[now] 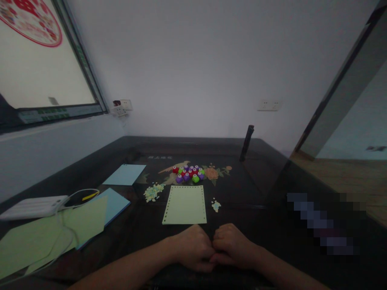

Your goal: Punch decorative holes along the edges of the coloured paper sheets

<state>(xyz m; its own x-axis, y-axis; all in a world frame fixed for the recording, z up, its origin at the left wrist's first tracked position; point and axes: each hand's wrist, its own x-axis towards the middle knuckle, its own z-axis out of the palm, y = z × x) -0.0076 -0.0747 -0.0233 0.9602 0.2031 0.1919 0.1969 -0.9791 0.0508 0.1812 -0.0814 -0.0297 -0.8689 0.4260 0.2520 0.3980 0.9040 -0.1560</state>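
My left hand [193, 247] and my right hand [231, 245] rest on the near edge of the dark table [256, 189], both curled into loose fists with the knuckles touching. Nothing shows inside either hand. Just beyond them lies a pale green paper sheet [185, 205] with punched holes along its edges. Farther back sits a cluster of small red, purple and green craft punches [189, 173]. A pile of paper scraps [153, 192] lies left of the sheet, and a smaller scrap pile [215, 205] lies to its right.
Blue paper [124, 174] and more green paper [36, 237] and blue paper [116, 203] lie at the left, with a white power bank [33, 206] and its cable. A black cylinder [246, 143] stands at the back. The wall lies behind the table.
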